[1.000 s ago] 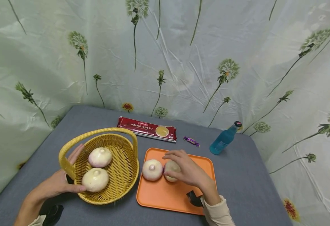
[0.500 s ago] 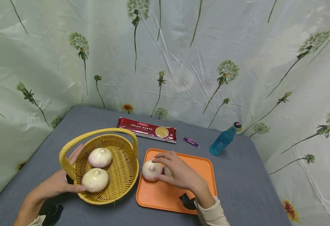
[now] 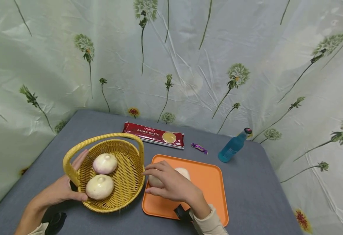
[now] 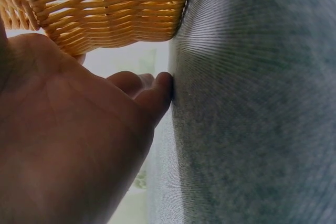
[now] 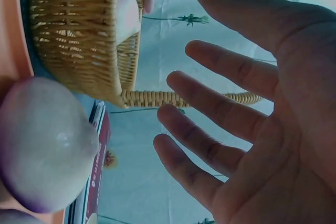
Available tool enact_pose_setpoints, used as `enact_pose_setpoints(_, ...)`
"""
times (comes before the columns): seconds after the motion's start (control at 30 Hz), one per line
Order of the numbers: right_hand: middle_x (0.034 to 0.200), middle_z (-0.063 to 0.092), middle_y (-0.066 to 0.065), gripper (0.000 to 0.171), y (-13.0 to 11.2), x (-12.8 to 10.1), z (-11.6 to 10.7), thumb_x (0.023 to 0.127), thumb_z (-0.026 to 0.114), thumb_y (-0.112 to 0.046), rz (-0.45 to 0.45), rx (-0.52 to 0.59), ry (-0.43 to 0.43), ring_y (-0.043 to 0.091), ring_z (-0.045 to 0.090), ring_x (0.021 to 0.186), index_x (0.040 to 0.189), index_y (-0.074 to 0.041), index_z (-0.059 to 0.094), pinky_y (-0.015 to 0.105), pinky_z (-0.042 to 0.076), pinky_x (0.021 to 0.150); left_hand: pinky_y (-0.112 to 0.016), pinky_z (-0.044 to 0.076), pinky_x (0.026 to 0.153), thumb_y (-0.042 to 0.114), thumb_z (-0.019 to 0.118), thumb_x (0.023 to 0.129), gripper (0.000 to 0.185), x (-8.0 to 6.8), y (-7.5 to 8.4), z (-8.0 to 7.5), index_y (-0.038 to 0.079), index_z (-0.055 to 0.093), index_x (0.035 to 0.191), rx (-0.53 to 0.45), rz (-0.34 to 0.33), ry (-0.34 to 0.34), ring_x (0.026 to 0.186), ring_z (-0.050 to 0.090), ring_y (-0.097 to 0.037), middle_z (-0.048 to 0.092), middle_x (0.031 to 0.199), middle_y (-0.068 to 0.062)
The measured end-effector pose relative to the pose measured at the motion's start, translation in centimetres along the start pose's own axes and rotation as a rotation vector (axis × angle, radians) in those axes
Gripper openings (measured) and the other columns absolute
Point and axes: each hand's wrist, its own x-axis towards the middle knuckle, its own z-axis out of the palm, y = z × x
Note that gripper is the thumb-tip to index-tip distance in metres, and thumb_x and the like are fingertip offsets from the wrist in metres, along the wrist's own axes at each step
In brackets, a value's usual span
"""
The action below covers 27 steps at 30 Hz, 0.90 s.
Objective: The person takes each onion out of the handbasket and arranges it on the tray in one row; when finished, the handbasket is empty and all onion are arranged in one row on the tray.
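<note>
Pale onion [image 3: 155, 181] lies under right hand [image 3: 171, 186], untouched.

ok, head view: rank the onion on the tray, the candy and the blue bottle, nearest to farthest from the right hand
From the right hand:
1. Onion on the tray, under the fingers, at the orange tray's left side.
2. Candy, behind the tray.
3. Blue bottle, far right, beyond the tray's back corner.

Pasta pkt [image 3: 154, 135], candy [image 3: 199, 148], blue bottle [image 3: 233, 146] — far side of table [image 3: 248, 195].
</note>
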Motion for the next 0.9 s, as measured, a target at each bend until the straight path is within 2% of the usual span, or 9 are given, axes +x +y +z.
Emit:
enact_pose_setpoints(0.33,0.145,0.054,-0.003,0.046,-0.4,1.3,0.7,0.098,0.062,-0.042,-0.004,0.017,-0.021,0.014,0.047,0.132,0.137,-0.018,0.06,0.033,0.041,0.108,0.0,0.011,0.099,0.014,0.089,0.069,0.135,0.0,0.0,-0.1,0.024,-0.008,0.162,-0.03,0.015,-0.011,0.147,-0.011,0.008,-0.016,0.168,0.005)
enact_pose_setpoints(0.5,0.145,0.055,-0.001,0.044,-0.7,2.0,1.3,0.099,0.062,-0.041,-0.011,0.025,-0.042,0.014,0.047,0.133,0.137,-0.019,0.061,0.032,0.038,0.111,0.0,0.009,0.099,0.012,0.089,0.068,0.135,0.0,-0.1,-0.2,0.023,-0.008,0.162,-0.033,0.018,-0.015,0.147,-0.012,0.007,-0.015,0.168,0.006)
enact_pose_setpoints(0.77,0.145,0.054,-0.001,0.045,-1.3,3.2,2.5,0.099,0.062,-0.041,-0.082,0.003,-0.034,0.013,0.047,0.132,0.138,-0.018,0.059,0.026,0.038,0.108,0.0,0.009,0.099,0.008,0.087,0.069,0.134,0.0,0.1,-0.1,0.023,-0.008,0.162,-0.028,0.008,-0.018,0.145,-0.011,0.009,-0.014,0.168,0.009)
enact_pose_setpoints(0.9,0.146,0.054,-0.001,0.046,-1.4,4.0,3.3,0.099,0.062,-0.04,-0.107,-0.01,-0.034,0.013,0.047,0.132,0.139,-0.018,0.058,0.024,0.037,0.109,0.0,0.009,0.099,0.007,0.086,0.07,0.132,0.0,0.2,0.0,0.022,-0.008,0.162,-0.023,0.005,-0.018,0.145,-0.01,0.009,-0.015,0.168,0.007)
